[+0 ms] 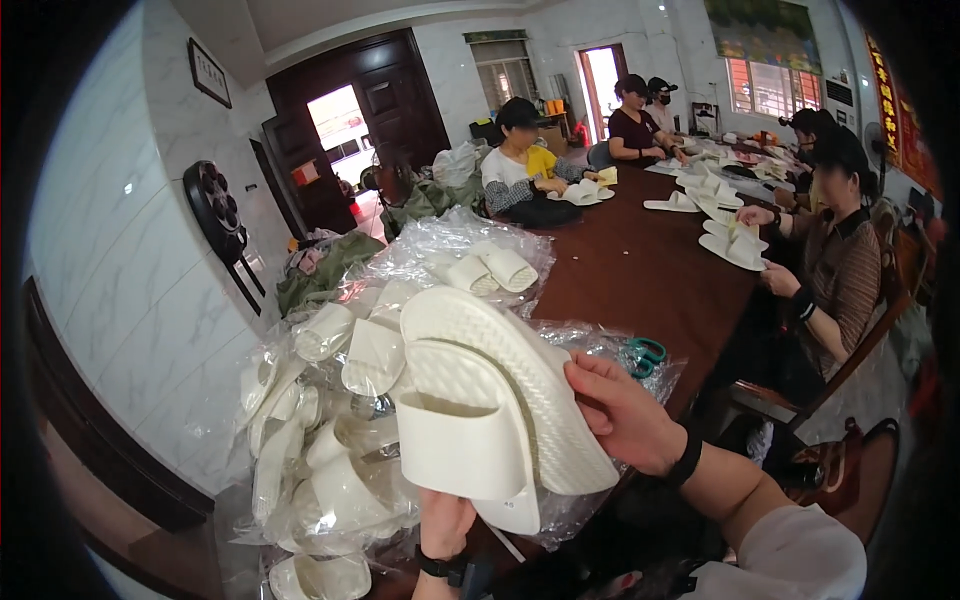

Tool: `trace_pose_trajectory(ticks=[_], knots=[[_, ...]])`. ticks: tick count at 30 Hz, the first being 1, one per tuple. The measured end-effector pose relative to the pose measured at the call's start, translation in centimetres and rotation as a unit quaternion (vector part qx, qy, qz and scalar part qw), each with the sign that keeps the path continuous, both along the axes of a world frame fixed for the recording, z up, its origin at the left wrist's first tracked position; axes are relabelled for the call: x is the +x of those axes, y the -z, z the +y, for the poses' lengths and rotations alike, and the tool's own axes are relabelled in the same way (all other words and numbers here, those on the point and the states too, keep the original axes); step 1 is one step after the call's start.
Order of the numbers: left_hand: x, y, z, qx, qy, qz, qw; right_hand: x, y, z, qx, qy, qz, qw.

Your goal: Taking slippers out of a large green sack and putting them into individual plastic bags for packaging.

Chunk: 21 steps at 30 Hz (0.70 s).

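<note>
Two white slide slippers are held up close in front of me. The nearer slipper has its wide strap facing me, and it overlaps the second slipper, whose textured footbed shows behind it. My left hand grips the nearer slipper from below, its fingers mostly hidden by the strap. On the right, my right hand is closed on the side edge of the second slipper, thumb on the footbed. To the left lies a heap of white slippers on see-through plastic.
Another slipper pair rests on plastic sheeting beyond my hands. Teal-handled scissors lie right of the slippers. Along the brown table several people sit handling white slippers. A wooden chair stands at the right.
</note>
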<state>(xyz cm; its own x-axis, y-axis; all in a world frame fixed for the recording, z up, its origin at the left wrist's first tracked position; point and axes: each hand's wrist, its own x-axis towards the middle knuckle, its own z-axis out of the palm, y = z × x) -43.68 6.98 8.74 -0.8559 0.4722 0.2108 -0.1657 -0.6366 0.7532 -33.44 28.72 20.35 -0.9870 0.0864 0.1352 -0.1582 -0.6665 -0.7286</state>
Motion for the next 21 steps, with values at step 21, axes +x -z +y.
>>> trace_pose_trajectory(ticks=[21], knots=[[1.3,-3.2,-0.4,0.192,0.192,-0.06,0.961,-0.5,1.7,1.9,-0.026,-0.067,0.067,0.995]])
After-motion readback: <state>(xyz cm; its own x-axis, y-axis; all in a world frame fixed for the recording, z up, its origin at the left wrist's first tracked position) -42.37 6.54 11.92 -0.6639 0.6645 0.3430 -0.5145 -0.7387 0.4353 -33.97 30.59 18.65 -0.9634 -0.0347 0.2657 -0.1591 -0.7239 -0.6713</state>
